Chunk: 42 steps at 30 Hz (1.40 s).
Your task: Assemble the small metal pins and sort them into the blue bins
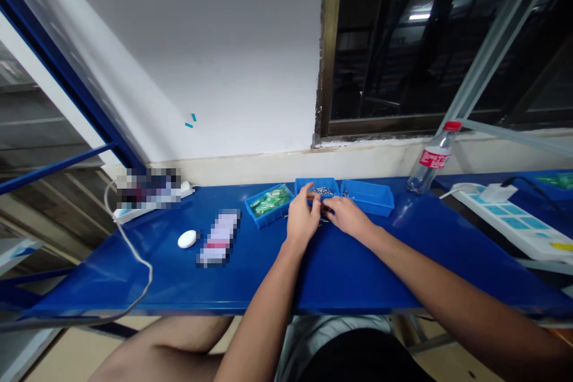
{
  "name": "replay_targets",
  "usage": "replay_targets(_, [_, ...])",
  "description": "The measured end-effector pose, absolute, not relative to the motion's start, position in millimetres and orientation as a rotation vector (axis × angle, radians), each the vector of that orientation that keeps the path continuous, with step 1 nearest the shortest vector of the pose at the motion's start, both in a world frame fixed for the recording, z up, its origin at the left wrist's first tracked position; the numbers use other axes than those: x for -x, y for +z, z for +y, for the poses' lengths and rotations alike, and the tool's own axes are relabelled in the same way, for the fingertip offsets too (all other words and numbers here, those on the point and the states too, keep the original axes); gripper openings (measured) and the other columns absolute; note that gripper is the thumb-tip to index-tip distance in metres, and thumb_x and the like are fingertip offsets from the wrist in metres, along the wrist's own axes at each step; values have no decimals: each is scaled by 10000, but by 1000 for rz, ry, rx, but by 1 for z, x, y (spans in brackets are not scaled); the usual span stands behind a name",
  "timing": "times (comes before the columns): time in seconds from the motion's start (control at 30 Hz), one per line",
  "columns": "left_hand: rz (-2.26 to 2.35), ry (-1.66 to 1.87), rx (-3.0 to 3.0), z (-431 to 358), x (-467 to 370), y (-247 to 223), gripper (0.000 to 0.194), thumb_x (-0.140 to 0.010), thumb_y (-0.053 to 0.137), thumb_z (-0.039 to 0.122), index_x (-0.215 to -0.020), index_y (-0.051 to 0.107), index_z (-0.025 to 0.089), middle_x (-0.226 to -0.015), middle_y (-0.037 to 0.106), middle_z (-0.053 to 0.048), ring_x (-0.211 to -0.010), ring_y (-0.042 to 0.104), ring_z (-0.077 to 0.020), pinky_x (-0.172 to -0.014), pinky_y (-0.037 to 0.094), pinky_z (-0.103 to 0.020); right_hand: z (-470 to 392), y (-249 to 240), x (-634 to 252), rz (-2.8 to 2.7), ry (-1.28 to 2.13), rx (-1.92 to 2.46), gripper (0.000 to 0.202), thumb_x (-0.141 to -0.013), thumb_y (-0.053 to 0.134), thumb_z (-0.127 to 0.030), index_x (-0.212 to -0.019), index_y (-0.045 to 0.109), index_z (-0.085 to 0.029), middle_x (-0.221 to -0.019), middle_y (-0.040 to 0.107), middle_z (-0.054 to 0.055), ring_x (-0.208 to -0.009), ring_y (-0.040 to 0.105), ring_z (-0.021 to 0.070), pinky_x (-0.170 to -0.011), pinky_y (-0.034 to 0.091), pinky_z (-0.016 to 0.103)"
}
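Both my hands are close together at the front of the middle blue bin (329, 181), which holds small metal parts (321, 191). My left hand (304, 218) has its index finger bent over toward the thumb; whatever lies between them is too small to make out. My right hand (347, 216) has its fingers curled in and nearly meets the left; its grip is hidden too. A few slim metal pieces (324, 221) show on the table just below the fingers. To the left, a tilted blue bin (259, 224) contains green-and-white packets (271, 200). On the right sits another blue bin (371, 206) with a few metal bits at its left end.
The blue table (215, 292) runs along a white wall. A phone-like blurred item (219, 239) and a white oval case (187, 239) lie at left, near a cable (145, 268). A red-capped bottle (430, 161) and a white power strip (514, 218) are at right.
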<state>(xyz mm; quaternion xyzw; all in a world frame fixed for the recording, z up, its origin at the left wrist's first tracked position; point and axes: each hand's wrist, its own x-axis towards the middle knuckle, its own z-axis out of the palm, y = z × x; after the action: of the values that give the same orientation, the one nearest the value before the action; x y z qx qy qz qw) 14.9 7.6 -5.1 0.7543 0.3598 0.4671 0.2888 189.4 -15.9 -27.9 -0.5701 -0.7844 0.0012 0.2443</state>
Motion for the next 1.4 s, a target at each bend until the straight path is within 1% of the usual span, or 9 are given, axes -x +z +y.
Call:
replay_targets(0.5, [956,1202,-2078,9,-15,-8,434,-1006,550,227,-1439,563,211,-1153,772,-88,-1026,745,-253,-1014,569,-412,-16,-24,-183,-2117,-138,1761,195,-950,586,-151,-1095,704,-206,-913,760,110,-821,723,249,-741,477,320])
replay_targets(0.63, [953,1203,-2080,8,-15,-7,429,-1003,554,221,-1432,569,216,-1149,771,-86,-1038,742,-252,-1024,562,-410,-17,-22,-183,-2114,-151,1788,181,-924,581,-142,-1069,669,-206,-922,768,111,-810,724,258,-690,436,318])
replay_targets(0.8, [974,1213,-2105,5,-16,-4,393,-1015,552,244,-1403,596,203,-1153,769,-95,-1079,731,-258,-1050,546,-415,-22,-20,-185,-1997,-59,1771,154,-876,589,-125,-981,613,-235,-829,740,40,-705,686,212,-645,389,296])
replay_targets(0.9, [996,1218,-2146,2,-16,-3,371,-1028,537,258,-1387,607,195,-1186,762,-97,-1101,724,-251,-1063,539,-408,-25,-20,-187,-1908,-40,1723,167,-831,596,-118,-947,584,-236,-835,718,23,-688,657,192,-660,408,290])
replay_targets(1.0, [1029,1218,-2193,0,-15,-2,362,-1040,527,281,-1374,618,173,-1185,764,-105,-1103,721,-250,-1066,535,-401,-27,-19,-189,-1790,-25,1642,247,-792,597,-120,-1013,585,-229,-840,693,20,-697,642,190,-685,459,295])
replay_targets(1.07, [1056,1197,-2228,-1,-15,-2,349,-1048,519,309,-1344,645,175,-1155,775,-106,-1097,724,-260,-1050,540,-402,-28,-18,-189,-1715,49,1533,323,-808,595,-141,-1119,594,-226,-846,682,15,-685,636,182,-692,498,297])
replay_targets(1.13, [1074,1152,-2242,-3,-16,-2,338,-1054,510,341,-1311,677,198,-1132,787,-100,-1077,735,-270,-1019,553,-396,-31,-16,-189,-1624,148,1427,299,-857,595,-194,-1153,607,-228,-863,689,20,-685,647,177,-673,526,294])
replay_targets(1.27, [1044,1073,-2120,-8,-18,-1,366,-1058,501,411,-1307,701,232,-1018,818,-74,-951,773,-257,-911,593,-344,-36,-12,-185,-1466,276,1342,146,-905,639,-306,-1019,658,-218,-912,729,49,-739,697,190,-650,559,295])
replay_targets(1.4, [892,1079,-1960,-10,-20,2,439,-1034,542,482,-1333,693,199,-995,827,-63,-895,783,-235,-835,605,-305,-37,-11,-183,-1482,232,1263,112,-904,661,-303,-957,696,-211,-1008,729,73,-783,696,193,-680,571,315])
